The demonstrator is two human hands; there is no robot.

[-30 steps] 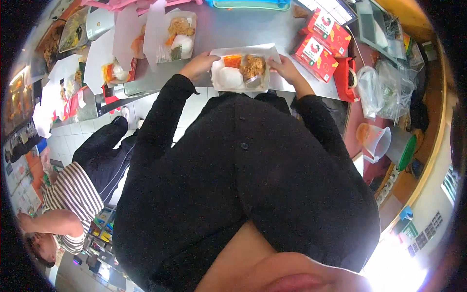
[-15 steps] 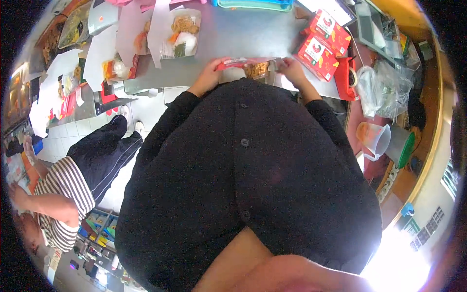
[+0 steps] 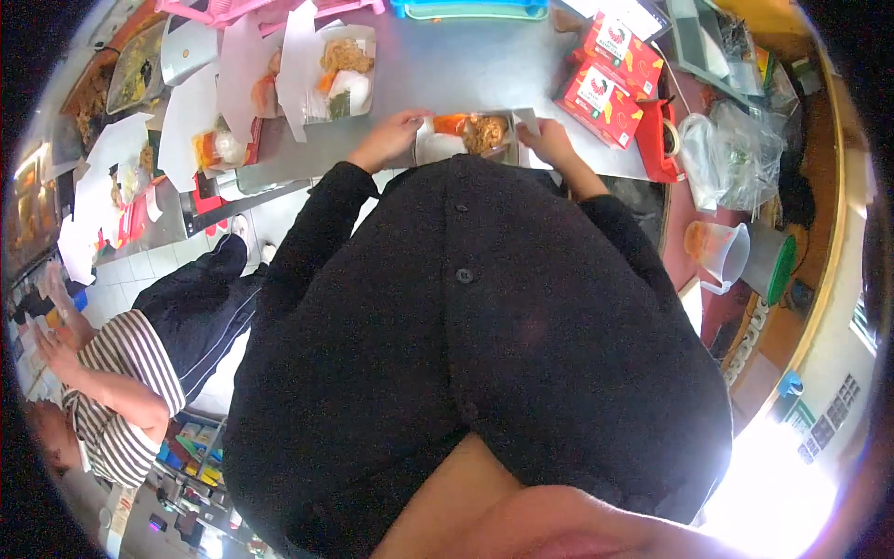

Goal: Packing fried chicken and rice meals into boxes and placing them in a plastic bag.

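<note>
Close against my body, a small open food box (image 3: 513, 140) lies at the counter's front edge. White rice (image 3: 442, 146) fills its left part and a piece of fried chicken (image 3: 485, 132) its right. Something orange (image 3: 450, 123) lies behind the rice. My left hand (image 3: 396, 138) pinches the box's left edge near its far corner. On the other side, my right hand (image 3: 549, 142) grips the pale flap at the right wall. My torso hides the near side of the box.
Open meal boxes (image 3: 341, 74) line the counter to the left. Red closed boxes (image 3: 601, 98) and a red tape dispenser (image 3: 659, 140) sit at right, beside plastic bags (image 3: 736, 154) and a clear jug (image 3: 722, 252). A person in a striped shirt (image 3: 126, 396) works at far left.
The red-and-white piece at the box's left side has gone from over the food, uncovering the orange item. My left hand has shifted slightly left and down; the right hand stays at its flap.
</note>
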